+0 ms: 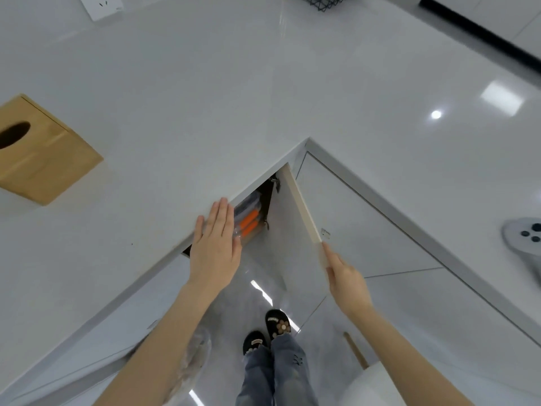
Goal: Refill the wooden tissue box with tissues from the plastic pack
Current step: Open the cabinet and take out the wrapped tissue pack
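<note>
The wooden tissue box (44,153) stands on the white countertop (205,98) at the far left, its dark oval slot facing up. A clear plastic pack (248,222) with orange markings lies inside the open cabinet under the counter edge. My left hand (215,247) reaches into the cabinet opening with flat, extended fingers laid against the pack's near side; no closed grip shows. My right hand (345,276) pinches the lower edge of the open cabinet door (301,206).
The counter is L-shaped and its inner corner sits just above the cabinet. A grey device with dark buttons (524,235) lies at the right edge, and a black wire basket (325,1) stands at the back. A crumpled plastic bag (193,356) hangs below my left arm.
</note>
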